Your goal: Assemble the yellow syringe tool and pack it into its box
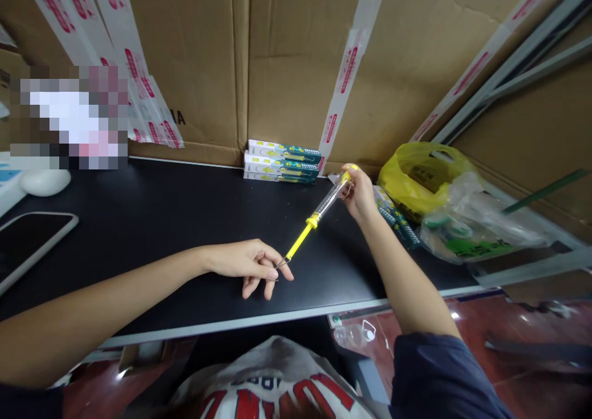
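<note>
A spring scale (312,222) with a clear tube and a yellow pull rod slants across the space above the black table (185,203). My right hand (359,192) is closed around its yellow top end, where a bit of thin wire shows at the fingers. At the lower end, my left hand (263,266) pinches the metal hook between thumb and fingers, the other fingers loosely bent. Behind the scale, a stack of white and green printed boxes (281,163) stands against the cardboard. More such boxes (400,222) lie partly hidden behind my right forearm.
A yellow plastic bag (416,172) and a clear plastic bag (467,222) sit at the right, beside a metal frame (518,80). A phone-like device (34,240) lies at the left. Large taped cardboard (296,68) walls the back. A plastic bottle (354,334) shows below the edge.
</note>
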A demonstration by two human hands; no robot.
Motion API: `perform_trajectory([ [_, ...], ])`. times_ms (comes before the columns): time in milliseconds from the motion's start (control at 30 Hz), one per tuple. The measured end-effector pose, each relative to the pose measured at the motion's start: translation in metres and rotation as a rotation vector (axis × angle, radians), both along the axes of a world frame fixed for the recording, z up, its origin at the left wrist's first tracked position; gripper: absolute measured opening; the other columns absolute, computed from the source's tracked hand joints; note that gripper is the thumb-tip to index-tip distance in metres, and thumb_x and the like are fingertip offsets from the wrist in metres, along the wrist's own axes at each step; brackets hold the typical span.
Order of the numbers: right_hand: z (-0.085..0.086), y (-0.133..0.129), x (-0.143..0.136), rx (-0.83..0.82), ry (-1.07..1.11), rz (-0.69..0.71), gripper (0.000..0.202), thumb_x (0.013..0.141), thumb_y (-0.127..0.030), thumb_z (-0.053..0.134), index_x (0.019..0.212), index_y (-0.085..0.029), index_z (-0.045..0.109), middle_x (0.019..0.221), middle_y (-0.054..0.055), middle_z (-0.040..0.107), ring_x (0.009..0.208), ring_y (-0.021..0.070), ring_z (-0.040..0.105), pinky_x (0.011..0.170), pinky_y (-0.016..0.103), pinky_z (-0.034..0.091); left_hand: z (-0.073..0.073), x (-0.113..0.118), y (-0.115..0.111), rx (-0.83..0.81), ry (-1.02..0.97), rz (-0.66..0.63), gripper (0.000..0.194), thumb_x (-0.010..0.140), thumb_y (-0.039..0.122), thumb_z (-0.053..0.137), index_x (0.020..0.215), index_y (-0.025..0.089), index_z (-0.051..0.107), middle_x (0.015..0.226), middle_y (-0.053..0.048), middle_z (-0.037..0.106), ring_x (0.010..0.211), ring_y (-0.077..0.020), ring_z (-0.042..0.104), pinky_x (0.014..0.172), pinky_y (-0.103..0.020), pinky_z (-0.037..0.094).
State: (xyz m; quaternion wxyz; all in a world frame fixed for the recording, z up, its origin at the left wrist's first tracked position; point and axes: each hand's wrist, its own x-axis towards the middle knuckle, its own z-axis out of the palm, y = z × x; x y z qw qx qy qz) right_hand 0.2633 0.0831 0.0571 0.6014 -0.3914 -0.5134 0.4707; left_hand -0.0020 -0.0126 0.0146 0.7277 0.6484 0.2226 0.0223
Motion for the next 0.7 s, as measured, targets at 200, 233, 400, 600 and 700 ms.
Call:
perform_trajectory([
  [200,-0.005,-0.015,-0.019,-0.053,0.002,0.211,0.02,0.074,-0.038,0.06,0.085,-0.023,0.052,0.049,-0.012,0.023,0.036,0.0038,0.023,0.035,0.016,0.03,0.0,-0.001,0.006,0.189,-0.007,0.235,0.041,0.083,0.039,0.058,0.117,0.015,0.058,0.078,-0.006,0.069,0.041,-0.0065,0.053,0.041,-0.016,0.042],
  [233,-0.007,-0.02,-0.025,-0.061,0.0,0.253,0.021,0.075,-0.038,0.06,0.087,-0.023,0.051,0.049,-0.012,0.025,0.036,0.0041,0.026,0.035,0.016,0.033,0.0,-0.002,0.008,0.222,0.009,0.246,0.043,0.083,0.041,0.057,0.116,0.014,0.058,0.08,-0.007,0.069,0.041,-0.0063,0.052,0.038,-0.016,0.039],
  [400,-0.014,-0.039,-0.043,-0.054,-0.018,0.453,0.022,0.079,-0.038,0.06,0.091,-0.022,0.05,0.051,-0.011,0.04,0.042,0.0077,0.047,0.044,0.026,0.052,-0.001,-0.008,0.015,0.484,-0.025,0.486,0.049,0.089,0.054,0.039,0.102,0.012,0.061,0.084,-0.009,0.067,0.051,-0.0085,0.053,0.038,-0.016,0.036],
  [600,-0.025,-0.057,-0.061,-0.061,-0.144,0.656,0.03,0.081,-0.042,0.061,0.098,-0.02,0.049,0.076,-0.001,0.063,0.064,0.0135,0.065,0.059,0.031,0.057,-0.004,-0.002,0.017,0.349,-0.247,0.729,0.047,0.085,0.048,0.052,0.118,0.015,0.046,0.102,-0.011,0.064,0.08,-0.0161,0.063,0.066,-0.027,0.051],
  [700,-0.032,-0.063,-0.068,0.012,-0.213,0.641,0.032,0.08,-0.041,0.063,0.1,-0.02,0.051,0.077,-0.001,0.06,0.063,0.0104,0.062,0.06,0.025,0.055,-0.004,0.002,0.015,0.272,-0.255,0.714,0.053,0.08,0.044,0.061,0.122,0.017,0.043,0.104,-0.011,0.063,0.079,-0.0169,0.064,0.067,-0.029,0.052],
])
